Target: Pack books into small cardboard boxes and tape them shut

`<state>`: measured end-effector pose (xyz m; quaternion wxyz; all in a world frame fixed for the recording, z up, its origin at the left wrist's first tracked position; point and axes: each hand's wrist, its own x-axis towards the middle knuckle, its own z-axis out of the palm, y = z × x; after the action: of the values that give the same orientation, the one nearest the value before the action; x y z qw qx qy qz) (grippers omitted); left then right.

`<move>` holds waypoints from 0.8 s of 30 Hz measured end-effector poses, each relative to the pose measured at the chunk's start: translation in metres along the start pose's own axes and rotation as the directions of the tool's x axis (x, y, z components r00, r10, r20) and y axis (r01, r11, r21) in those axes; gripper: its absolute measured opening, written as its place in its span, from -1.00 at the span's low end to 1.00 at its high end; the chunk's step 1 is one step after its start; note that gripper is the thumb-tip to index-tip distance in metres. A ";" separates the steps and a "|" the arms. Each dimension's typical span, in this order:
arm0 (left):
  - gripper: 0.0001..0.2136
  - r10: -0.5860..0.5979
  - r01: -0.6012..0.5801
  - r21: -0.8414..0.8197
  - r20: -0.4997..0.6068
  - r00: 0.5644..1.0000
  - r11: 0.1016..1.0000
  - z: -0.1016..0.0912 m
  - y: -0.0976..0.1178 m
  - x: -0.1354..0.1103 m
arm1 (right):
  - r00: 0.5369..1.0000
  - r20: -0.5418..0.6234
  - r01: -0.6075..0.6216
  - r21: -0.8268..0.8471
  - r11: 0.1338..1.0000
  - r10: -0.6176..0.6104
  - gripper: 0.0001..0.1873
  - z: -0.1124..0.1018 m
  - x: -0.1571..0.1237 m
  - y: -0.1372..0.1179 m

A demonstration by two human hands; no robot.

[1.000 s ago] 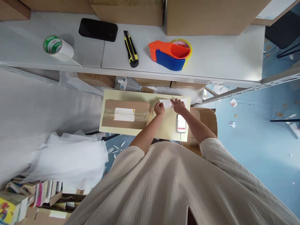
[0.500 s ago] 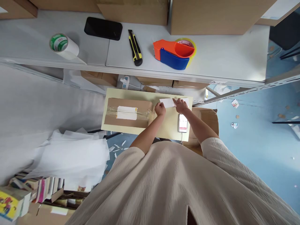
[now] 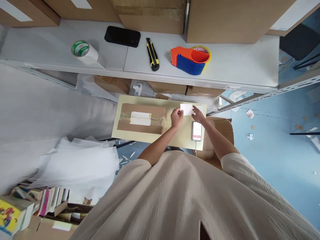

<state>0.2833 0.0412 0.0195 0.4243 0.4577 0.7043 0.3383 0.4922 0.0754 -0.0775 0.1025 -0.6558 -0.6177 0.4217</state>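
Above the pale yellow table, my left hand (image 3: 177, 118) is closed on the left edge of a small white paper slip (image 3: 186, 109). My right hand (image 3: 198, 115) grips the slip's right edge with its fingertips. Behind the right fingers shows another white paper piece (image 3: 199, 108); whether it joins the slip I cannot tell. Left of my hands lies a taped cardboard box (image 3: 124, 126) with a white label (image 3: 140, 118) on top. A phone with a lit screen (image 3: 197, 130) lies just below my right hand, a cable running from it.
On the grey shelf (image 3: 237, 63) ahead are a tape roll (image 3: 86, 53), a dark phone (image 3: 122, 36), a utility knife (image 3: 152, 55) and a tape dispenser (image 3: 190, 60). An open carton (image 3: 222, 130) stands right of the table (image 3: 183, 138). White sheets (image 3: 77, 163) and books (image 3: 47, 201) lie at left.
The long white paper lying flat now appears as a shorter slip held between my hands. My left hand has moved right and my right hand slightly right. The view has shifted a little.
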 end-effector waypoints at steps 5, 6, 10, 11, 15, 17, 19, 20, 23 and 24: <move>-0.91 0.108 -0.110 -0.090 -0.035 0.994 0.990 -0.053 0.021 -0.015 | 0.975 -0.184 -0.060 0.326 0.943 0.126 -0.34 0.002 -0.040 -0.023; -0.92 0.118 -0.124 -0.113 -0.060 0.991 0.986 -0.067 0.022 -0.017 | 0.971 -0.201 -0.052 0.355 0.933 0.131 -0.42 0.002 -0.048 -0.032; -0.84 0.246 -0.260 -0.111 -0.128 0.961 0.959 -0.125 0.018 -0.023 | 0.943 -0.327 0.088 0.438 0.895 0.068 -0.68 0.002 -0.073 -0.092; -0.82 0.306 -0.318 -0.066 -0.140 0.942 0.946 -0.138 0.015 -0.024 | 0.942 -0.335 0.140 0.466 0.873 0.027 -0.68 0.003 -0.078 -0.112; -0.71 0.563 -0.542 0.173 -0.113 0.819 0.823 -0.183 0.001 -0.032 | 0.967 -0.178 0.252 0.621 0.742 -0.180 -0.57 0.014 -0.096 -0.199; -0.63 0.654 -0.620 0.272 -0.049 0.755 0.736 -0.202 -0.008 -0.036 | 0.967 -0.102 0.238 0.693 0.681 -0.234 -0.48 0.024 -0.103 -0.239; -0.58 0.699 -0.658 0.352 0.013 0.715 0.666 -0.219 -0.018 -0.039 | 0.968 -0.041 0.193 0.753 0.629 -0.248 -0.39 0.037 -0.110 -0.272; -0.56 0.709 -0.666 0.382 0.038 0.704 0.641 -0.228 -0.023 -0.039 | 0.969 -0.016 0.168 0.776 0.608 -0.246 -0.36 0.043 -0.112 -0.285; -0.53 0.719 -0.679 0.408 0.074 0.691 0.610 -0.257 -0.036 -0.040 | 0.971 0.025 0.117 0.820 0.560 -0.239 -0.34 0.065 -0.120 -0.313; -0.53 0.723 -0.688 0.395 0.079 0.686 0.609 -0.267 -0.040 -0.040 | 0.970 0.026 0.114 0.828 0.549 -0.240 -0.35 0.072 -0.123 -0.320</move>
<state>0.0354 -0.0334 0.1065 0.1238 0.7577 0.5373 0.3489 0.2263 0.0066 0.1395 0.3947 -0.4370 -0.4195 0.6908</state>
